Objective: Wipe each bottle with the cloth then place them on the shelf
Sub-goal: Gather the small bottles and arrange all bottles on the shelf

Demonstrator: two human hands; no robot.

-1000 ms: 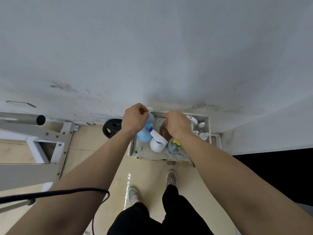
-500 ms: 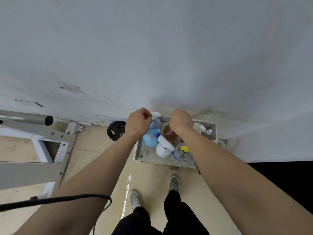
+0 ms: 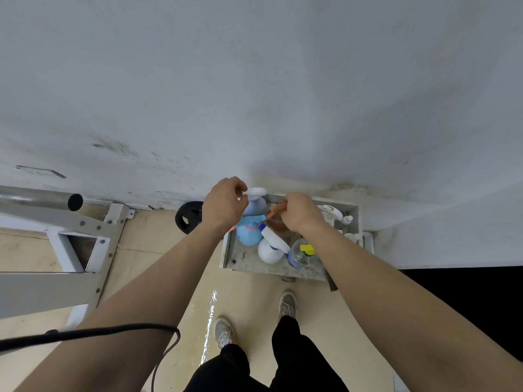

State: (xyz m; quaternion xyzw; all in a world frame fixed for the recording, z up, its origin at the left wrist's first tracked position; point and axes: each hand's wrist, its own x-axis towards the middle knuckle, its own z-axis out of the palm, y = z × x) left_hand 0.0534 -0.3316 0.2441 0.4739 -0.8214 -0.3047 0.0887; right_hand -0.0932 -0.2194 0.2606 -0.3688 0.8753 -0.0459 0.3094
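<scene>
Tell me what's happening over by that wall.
A person stands over a low shelf crowded with bottles. The left hand pinches the white pump top of a pale blue bottle at the back. The right hand grips an orange piece above a brown bottle; whether it is cloth or nozzle, I cannot tell.

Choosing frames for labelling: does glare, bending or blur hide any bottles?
Head view: glare streaks the floor, away from the tray; wide-angle bending curves the wall; no evident blur, but the right hand covers part of the brown bottle, the left hand part of the pale blue bottle.
</scene>
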